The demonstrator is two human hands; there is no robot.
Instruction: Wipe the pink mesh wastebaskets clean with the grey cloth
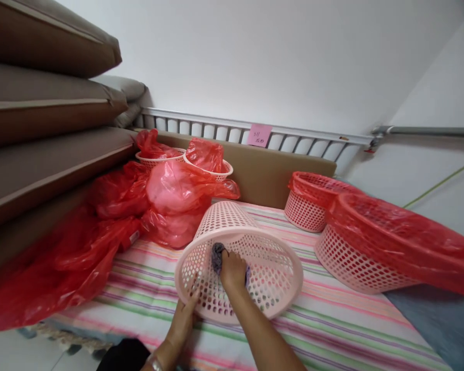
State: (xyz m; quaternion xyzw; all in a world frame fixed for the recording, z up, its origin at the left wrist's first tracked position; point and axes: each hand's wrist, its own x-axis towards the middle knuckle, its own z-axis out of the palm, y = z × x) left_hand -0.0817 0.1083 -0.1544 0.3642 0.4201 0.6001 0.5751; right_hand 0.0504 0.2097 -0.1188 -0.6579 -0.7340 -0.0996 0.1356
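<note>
A pale pink plastic basket (237,234) lies on its side on the striped sheet, its mouth facing me. My left hand (186,312) grips the basket's lower left rim, thumb at the edge; its other fingers are partly hidden. Inside the basket, my right hand (233,269) is closed around a crumpled grey-purple cloth (217,256), close to the perforated inner wall. Part of the cloth shows on either side of the fist.
Red plastic bags (178,201) heap up on the left, by stacked brown cushions (50,103). Two bag-lined baskets (361,263) stand at right. Smaller baskets (222,174) sit behind, near a tan board (270,175), a white radiator (212,123) and a pink note (259,135).
</note>
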